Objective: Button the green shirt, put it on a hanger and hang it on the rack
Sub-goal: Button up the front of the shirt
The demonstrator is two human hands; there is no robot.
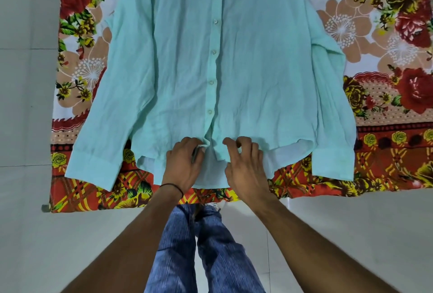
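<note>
A pale green long-sleeved shirt (269, 62) lies flat and face up on a floral cloth, sleeves spread to both sides. Several small buttons (212, 81) run down its front placket and look fastened. My left hand (184, 163) pinches the front hem just left of the placket. My right hand (246, 163) rests on the hem just right of the placket, fingers curled on the fabric. Below the front hem, between my hands, the lighter inner layer of the shirt shows. No hanger or rack is in view.
The red, yellow and white floral cloth (386, 34) covers the surface under the shirt. Pale tiled floor (25, 81) lies to the left and below. My legs in blue jeans (210, 245) stand at the near edge.
</note>
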